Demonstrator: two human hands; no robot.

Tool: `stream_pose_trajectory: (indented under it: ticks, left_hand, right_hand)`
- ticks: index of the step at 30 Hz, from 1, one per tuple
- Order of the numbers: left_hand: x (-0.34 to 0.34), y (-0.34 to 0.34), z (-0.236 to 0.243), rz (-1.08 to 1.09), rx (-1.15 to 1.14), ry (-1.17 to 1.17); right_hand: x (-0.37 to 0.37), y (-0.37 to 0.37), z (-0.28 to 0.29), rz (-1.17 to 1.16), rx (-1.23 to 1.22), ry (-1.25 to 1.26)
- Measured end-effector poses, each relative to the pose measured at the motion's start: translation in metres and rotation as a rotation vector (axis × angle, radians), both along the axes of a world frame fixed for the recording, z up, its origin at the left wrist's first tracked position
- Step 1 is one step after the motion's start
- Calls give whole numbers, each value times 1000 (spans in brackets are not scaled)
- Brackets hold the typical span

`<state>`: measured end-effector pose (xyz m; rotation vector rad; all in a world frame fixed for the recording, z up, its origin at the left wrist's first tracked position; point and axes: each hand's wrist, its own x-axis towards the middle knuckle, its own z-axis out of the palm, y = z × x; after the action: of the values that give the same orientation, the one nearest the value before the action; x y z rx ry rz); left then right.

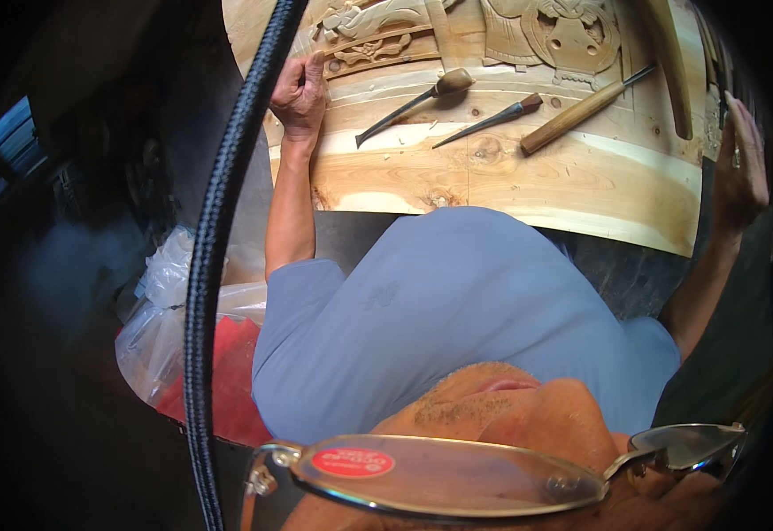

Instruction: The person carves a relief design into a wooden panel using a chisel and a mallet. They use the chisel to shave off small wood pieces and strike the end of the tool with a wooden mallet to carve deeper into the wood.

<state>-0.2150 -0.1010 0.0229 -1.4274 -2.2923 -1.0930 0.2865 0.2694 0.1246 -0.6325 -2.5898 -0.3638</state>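
Note:
A pale wooden panel (386, 181) lies in front of me, with carved relief (572, 37) along its far part. At its left edge is my left hand (300, 99), fingers curled in; whatever they might hold is hidden. My right hand (743, 168) is raised just beyond the panel's right edge, fingers stretched out, with nothing visible in it. Between the hands, on the panel, lie a chisel with a rounded wooden handle (453, 82), a slim chisel with a short dark handle (503, 115), and a gouge with a long wooden handle (572, 118).
A dark braided cable (205, 274) runs down the left side, close to the camera. A curved brown wooden piece (672, 75) hangs into view over the panel's far right. Clear plastic bags (167, 274) sit on something red (234, 380) at my left. Small wood chips dot the panel.

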Motion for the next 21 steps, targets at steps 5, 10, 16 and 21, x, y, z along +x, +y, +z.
stream_pose_trajectory:
  ticks: [5, 10, 16, 21]
  left_hand:
    - [39, 9, 33, -94, -63, -18]
    - [67, 28, 38, -173, -28, 16]
    - [54, 36, 29, 108, -71, -204]
    - [-1, 44, 22, 264, -114, 86]
  right_hand:
    - [-16, -28, -16, -225, -39, 40]
    - [10, -50, -21, -592, -267, 247]
    - [56, -49, -36, -600, -226, 203]
    - [80, -50, -107, -521, -377, 403]
